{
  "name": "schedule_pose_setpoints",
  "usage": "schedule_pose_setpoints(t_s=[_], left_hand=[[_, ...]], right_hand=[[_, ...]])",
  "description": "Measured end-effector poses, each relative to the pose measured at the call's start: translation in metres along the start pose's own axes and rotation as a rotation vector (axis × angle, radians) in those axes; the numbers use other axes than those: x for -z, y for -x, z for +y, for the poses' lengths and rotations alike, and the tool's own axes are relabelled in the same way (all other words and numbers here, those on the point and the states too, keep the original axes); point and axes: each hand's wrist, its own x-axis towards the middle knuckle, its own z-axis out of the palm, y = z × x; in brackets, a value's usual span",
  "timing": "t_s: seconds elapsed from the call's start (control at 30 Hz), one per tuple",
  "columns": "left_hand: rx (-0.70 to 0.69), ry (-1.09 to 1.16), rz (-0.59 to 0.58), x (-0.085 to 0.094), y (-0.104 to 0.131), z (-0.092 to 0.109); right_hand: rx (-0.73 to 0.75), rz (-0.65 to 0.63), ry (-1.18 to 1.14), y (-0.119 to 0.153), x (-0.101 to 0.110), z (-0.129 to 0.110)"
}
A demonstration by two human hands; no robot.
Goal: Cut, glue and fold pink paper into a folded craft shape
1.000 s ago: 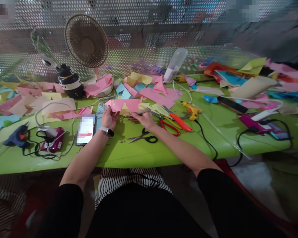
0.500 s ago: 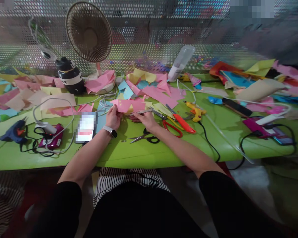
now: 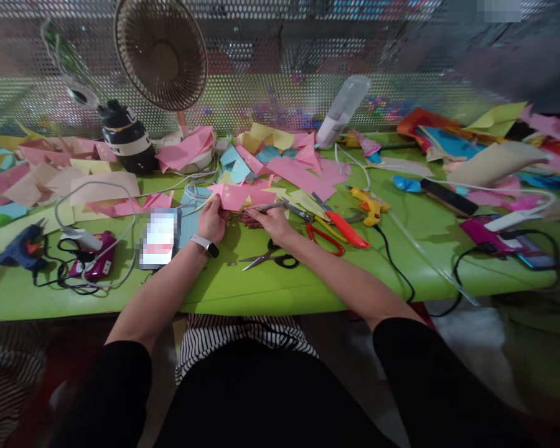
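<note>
At the middle of the table, my left hand, with a watch on its wrist, pinches the left edge of a piece of pink paper. My right hand is closed around a slim grey pen-like tool; its tip is too small to make out. Both hands are close together, just in front of the paper pile. Black-handled scissors lie open below my right hand. To its right rest red-handled scissors and a red cutter.
A yellow glue gun sits at right, a dark blue one at left. A lit phone lies beside my left forearm. Behind are a fan, a black bottle and a clear bottle. Cables cross the green table.
The view has shifted slightly. The pen-like tool and my right hand have tilted a little by the pink paper. My left hand keeps its hold.
</note>
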Motion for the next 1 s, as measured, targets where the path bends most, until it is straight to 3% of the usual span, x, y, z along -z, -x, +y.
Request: schedule_pose_setpoints(t_s=[0.37,0.83,1.0], left_hand=[[0.016,0.001,0.038,-0.002,0.002,0.004],[0.024,-0.043,-0.003,0.002,0.002,0.004],[0.024,-0.028,0.022,0.002,0.001,0.003]], right_hand=[[-0.003,-0.016,0.06,0.01,0.013,-0.005],[0.265,-0.121,0.401,0.026,0.015,-0.01],[0.265,-0.13,0.404,0.029,0.015,-0.011]])
